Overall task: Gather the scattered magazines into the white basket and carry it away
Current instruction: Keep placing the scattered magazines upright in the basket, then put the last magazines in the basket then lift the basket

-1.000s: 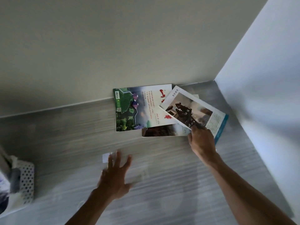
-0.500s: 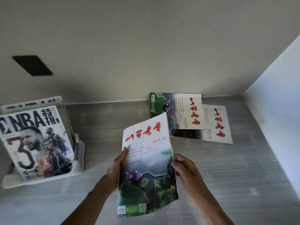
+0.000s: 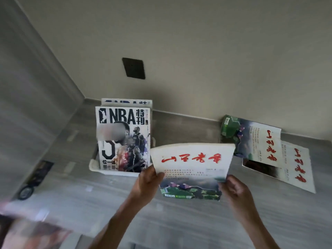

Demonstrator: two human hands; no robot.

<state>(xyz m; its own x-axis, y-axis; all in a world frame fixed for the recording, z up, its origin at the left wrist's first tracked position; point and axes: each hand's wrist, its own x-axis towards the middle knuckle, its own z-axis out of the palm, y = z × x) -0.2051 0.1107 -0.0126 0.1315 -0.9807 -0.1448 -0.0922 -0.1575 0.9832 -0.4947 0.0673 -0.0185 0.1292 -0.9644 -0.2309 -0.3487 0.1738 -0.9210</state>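
Both hands hold up a magazine (image 3: 192, 162) with red calligraphy and a green landscape cover, just right of the white basket (image 3: 97, 167). My left hand (image 3: 146, 184) grips its left edge and my right hand (image 3: 235, 191) grips its right edge. Upright in the basket stands an NBA magazine (image 3: 124, 139), with another one behind it. Two more magazines with red calligraphy lie overlapping on the grey floor at the right: one with a green corner (image 3: 251, 139) on top of a whiter one (image 3: 291, 168).
The basket sits in a corner between a grey wall on the left and a beige wall with a dark square plate (image 3: 133, 68). A dark small object (image 3: 27, 191) lies at the left wall. A blurred magazine cover (image 3: 32, 234) lies at the bottom left.
The view has swung left, so the basket is now near the middle. Both hands have carried the held magazine up and toward the basket. The two floor magazines stay where they were.
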